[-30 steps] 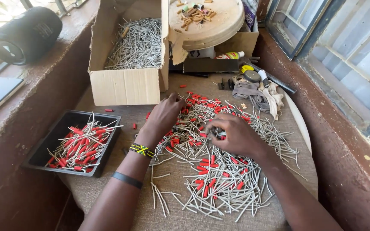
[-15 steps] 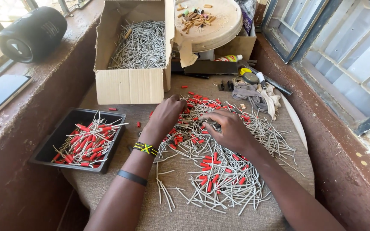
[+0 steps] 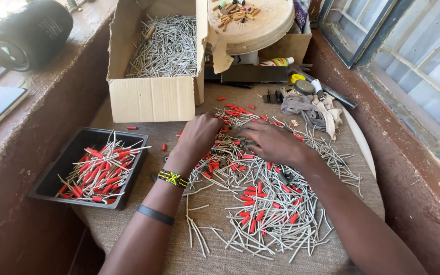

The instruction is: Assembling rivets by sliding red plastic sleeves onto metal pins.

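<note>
While your hands meet over the pile of pins (image 3: 260, 203), they sort.
Your left hand (image 3: 199, 137) and right hand (image 3: 271, 142) rest curled on it mid-surface; whether the fingers pinch anything, I cannot tell.

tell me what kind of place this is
Probably a small home workshop set by a window: a cloth-covered table heaped with grey rods with red sleeves, a cardboard box of bare rods, and a black tray.

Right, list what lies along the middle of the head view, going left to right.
Black tray of red-tipped pins → left hand → right hand → grey rag → window frame.
</note>
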